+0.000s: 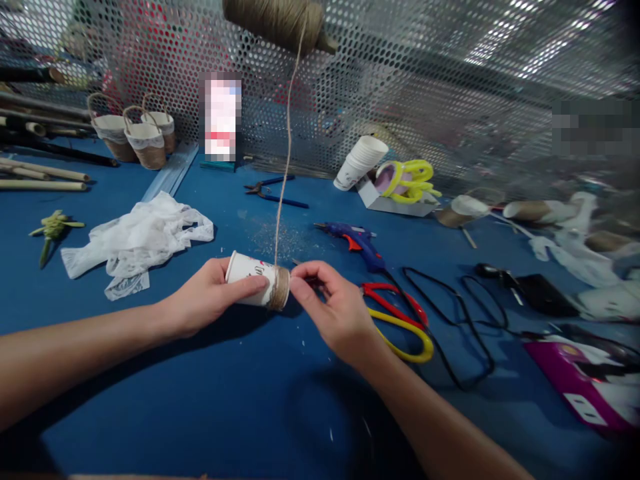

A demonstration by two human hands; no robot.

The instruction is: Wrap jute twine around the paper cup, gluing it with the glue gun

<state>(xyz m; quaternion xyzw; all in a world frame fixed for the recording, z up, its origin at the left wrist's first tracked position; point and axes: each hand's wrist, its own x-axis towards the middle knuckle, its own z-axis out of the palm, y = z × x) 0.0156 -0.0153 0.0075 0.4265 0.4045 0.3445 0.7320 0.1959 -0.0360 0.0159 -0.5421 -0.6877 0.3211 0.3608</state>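
My left hand [197, 297] is wrapped round a white printed paper cup [249, 279] that lies on its side in the air over the table, thumb along its wall. Brown twine [280, 291] circles the end of the cup on the right in a band. From that band a strand of twine [289, 133] runs up, taut, to a large spool [280, 23]. At the banded end, my right hand [333, 307] has thumb and forefinger closed at the cup's edge; its other fingers curl behind and are partly hidden.
Beyond the hands lie pliers [280, 193] and a blue glue gun [353, 241] with a black cord. Red-and-yellow-handled scissors [405, 333] sit beside my right wrist. White lace [145, 240], several twine-covered baskets [145, 140] and stacked cups [360, 163] stand around a perforated metal screen [170, 47].
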